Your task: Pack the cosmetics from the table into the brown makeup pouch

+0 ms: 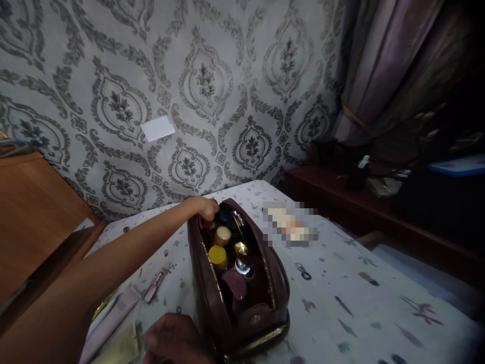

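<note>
A dark brown zip bag (207, 290) stands unzipped on the patterned white sheet. My left hand (209, 208) reaches over the bag's far left rim, its fingers curled down inside; whatever they grip is hidden. Inside the bag are a jar with a yellow lid (217, 257), a cream-lidded jar (223, 235), a bottle with a faceted gold cap (241, 248) and a mauve item (235, 284). Dark blue and shiny items lie at its far end. Low in the view, my right hand (172, 336) rests left of the bag with its fingers curled together, nothing visible in them.
Left of the bag lie a pale pink tube (113, 316), a yellowish packet (120, 345) and a small pink package (155, 285). A pixelated item (290, 224) is on the right. Wooden furniture (41, 212) borders the left, and a dark red ledge (322, 202) the right.
</note>
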Tool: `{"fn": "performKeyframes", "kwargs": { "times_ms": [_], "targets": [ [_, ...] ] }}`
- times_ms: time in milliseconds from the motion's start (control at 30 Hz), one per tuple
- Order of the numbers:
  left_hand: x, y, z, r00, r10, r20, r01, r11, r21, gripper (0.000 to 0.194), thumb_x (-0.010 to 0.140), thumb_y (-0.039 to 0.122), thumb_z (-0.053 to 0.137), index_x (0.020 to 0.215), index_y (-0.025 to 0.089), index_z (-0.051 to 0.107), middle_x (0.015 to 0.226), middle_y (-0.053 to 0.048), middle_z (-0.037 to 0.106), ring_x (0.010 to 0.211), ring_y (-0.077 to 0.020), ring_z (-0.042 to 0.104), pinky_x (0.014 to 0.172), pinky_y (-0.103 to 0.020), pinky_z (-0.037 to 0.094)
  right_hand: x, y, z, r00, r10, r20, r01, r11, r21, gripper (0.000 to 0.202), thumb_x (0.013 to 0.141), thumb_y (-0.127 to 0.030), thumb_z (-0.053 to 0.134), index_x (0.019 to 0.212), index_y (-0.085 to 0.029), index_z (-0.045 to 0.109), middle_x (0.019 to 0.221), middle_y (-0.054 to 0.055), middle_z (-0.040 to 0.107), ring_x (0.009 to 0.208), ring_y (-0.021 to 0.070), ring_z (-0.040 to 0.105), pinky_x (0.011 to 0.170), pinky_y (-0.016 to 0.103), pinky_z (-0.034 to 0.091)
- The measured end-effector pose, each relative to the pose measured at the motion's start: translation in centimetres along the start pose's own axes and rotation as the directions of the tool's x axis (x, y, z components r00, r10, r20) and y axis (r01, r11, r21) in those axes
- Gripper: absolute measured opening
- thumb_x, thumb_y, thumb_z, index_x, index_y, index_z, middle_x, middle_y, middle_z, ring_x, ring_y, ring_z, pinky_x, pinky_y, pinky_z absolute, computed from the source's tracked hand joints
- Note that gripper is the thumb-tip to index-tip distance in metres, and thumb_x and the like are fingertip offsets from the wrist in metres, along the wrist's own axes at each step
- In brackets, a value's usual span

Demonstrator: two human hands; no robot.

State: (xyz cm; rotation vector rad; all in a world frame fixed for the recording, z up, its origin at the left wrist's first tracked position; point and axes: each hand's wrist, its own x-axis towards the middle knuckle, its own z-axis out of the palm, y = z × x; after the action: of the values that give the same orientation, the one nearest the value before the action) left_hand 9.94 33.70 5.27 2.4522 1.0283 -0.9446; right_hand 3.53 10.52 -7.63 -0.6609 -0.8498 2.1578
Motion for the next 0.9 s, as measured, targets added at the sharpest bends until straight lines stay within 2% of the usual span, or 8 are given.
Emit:
{"fn": "performKeyframes", "kwargs": {
  "times_ms": [100, 200, 333, 500, 633, 767, 833, 900],
  "targets": [
    [-0.5, 0.3, -0.3, 0.993, -0.117, 0.013, 0.117, 0.992, 0.04, 0.021, 0.086, 0.024, 0.065, 0.1, 0.009, 0.065, 0.092, -0.008, 0.068, 0.085, -0.0217, 0.067, 0.076, -0.037, 0.057, 0.2, 0.3, 0.0, 1.0, -0.01, -0.012, 0.01, 1.0, 0.012, 0.073, 0.037, -0.069, 0.081, 0.081, -0.018, 0.051, 0.062, -0.003, 0.059, 0.053, 0.0117, 0.056, 0.054, 0.023, 0.03],
    [-1.0, 0.6, -0.5, 0.991, -0.132, -0.022, 0.133, 0.99, 0.038, 0.009, 0.072, 0.008, 0.062, 0.079, 0.008, 0.066, 0.069, -0.007, 0.068, 0.074, -0.0245, 0.069, 0.071, -0.036, 0.058, 0.4, 0.4, -0.1, 1.0, -0.006, -0.002, 0.006, 1.0, 0.02, 0.074, 0.035, -0.069, 0.081, 0.08, -0.019, 0.051, 0.06, -0.003, 0.059, 0.052, 0.0116, 0.055, 0.053, 0.023, 0.029],
    [-1.7, 1.0, -0.5, 0.989, -0.137, -0.047, 0.139, 0.99, 0.024, 0.018, 0.068, 0.002, 0.053, 0.079, 0.008, 0.064, 0.074, -0.009, 0.071, 0.07, -0.0212, 0.07, 0.066, -0.03, 0.058, 0.4, 0.3, 0.0, 1.0, 0.003, -0.012, -0.003, 1.0, 0.004, 0.074, 0.034, -0.07, 0.081, 0.079, -0.019, 0.051, 0.061, -0.004, 0.059, 0.052, 0.0105, 0.054, 0.054, 0.023, 0.03],
    [-2.4, 1.6, -0.7, 0.988, -0.136, -0.079, 0.142, 0.987, 0.071, 0.017, 0.068, 0.002, 0.051, 0.077, 0.01, 0.064, 0.075, -0.008, 0.071, 0.069, -0.0194, 0.069, 0.061, -0.025, 0.055, 0.6, 0.6, -0.1, 1.0, 0.016, -0.001, -0.016, 1.0, 0.0, 0.077, 0.031, -0.069, 0.082, 0.08, -0.02, 0.05, 0.061, -0.004, 0.059, 0.052, 0.0114, 0.055, 0.053, 0.023, 0.029],
    [-4.2, 2.3, -1.8, 0.981, -0.062, -0.182, 0.093, 0.981, 0.171, 0.015, 0.068, 0.006, 0.056, 0.078, 0.013, 0.066, 0.081, -0.006, 0.072, 0.079, -0.0204, 0.067, 0.068, -0.026, 0.053, 0.2, 0.6, -0.1, 0.999, -0.042, 0.024, 0.042, 0.999, 0.032, 0.073, 0.038, -0.068, 0.082, 0.083, -0.019, 0.051, 0.063, -0.002, 0.061, 0.055, 0.0122, 0.057, 0.054, 0.024, 0.03],
    [-7.0, 3.1, -2.3, 0.944, 0.065, -0.324, 0.01, 0.975, 0.224, 0.019, 0.077, 0.014, 0.055, 0.093, 0.015, 0.066, 0.092, -0.005, 0.071, 0.087, -0.0183, 0.064, 0.075, -0.025, 0.048, -0.6, -0.2, 0.3, 0.999, -0.05, 0.001, 0.049, 0.997, 0.059, 0.075, 0.034, -0.07, 0.081, 0.08, -0.018, 0.053, 0.061, -0.003, 0.06, 0.051, 0.0098, 0.053, 0.052, 0.024, 0.03],
    [-8.3, 3.5, -2.0, 0.94, 0.159, -0.302, -0.103, 0.976, 0.193, 0.022, 0.082, 0.023, 0.056, 0.101, 0.015, 0.064, 0.091, -0.003, 0.07, 0.084, -0.016, 0.063, 0.072, -0.022, 0.047, -0.9, -0.6, 0.5, 1.0, -0.028, -0.009, 0.029, 0.998, 0.049, 0.078, 0.031, -0.07, 0.082, 0.08, -0.018, 0.052, 0.06, -0.004, 0.06, 0.049, 0.0092, 0.052, 0.051, 0.024, 0.03],
    [-9.0, 3.8, -1.3, 0.941, 0.23, -0.249, -0.191, 0.967, 0.171, 0.033, 0.08, 0.034, 0.062, 0.109, 0.016, 0.061, 0.095, -0.003, 0.07, 0.084, -0.0155, 0.063, 0.069, -0.021, 0.046, -1.0, -0.9, 0.7, 1.0, -0.015, -0.007, 0.016, 0.999, 0.048, 0.078, 0.031, -0.068, 0.083, 0.082, -0.018, 0.051, 0.06, -0.004, 0.061, 0.048, 0.0091, 0.053, 0.051, 0.024, 0.031]
  ]
}}
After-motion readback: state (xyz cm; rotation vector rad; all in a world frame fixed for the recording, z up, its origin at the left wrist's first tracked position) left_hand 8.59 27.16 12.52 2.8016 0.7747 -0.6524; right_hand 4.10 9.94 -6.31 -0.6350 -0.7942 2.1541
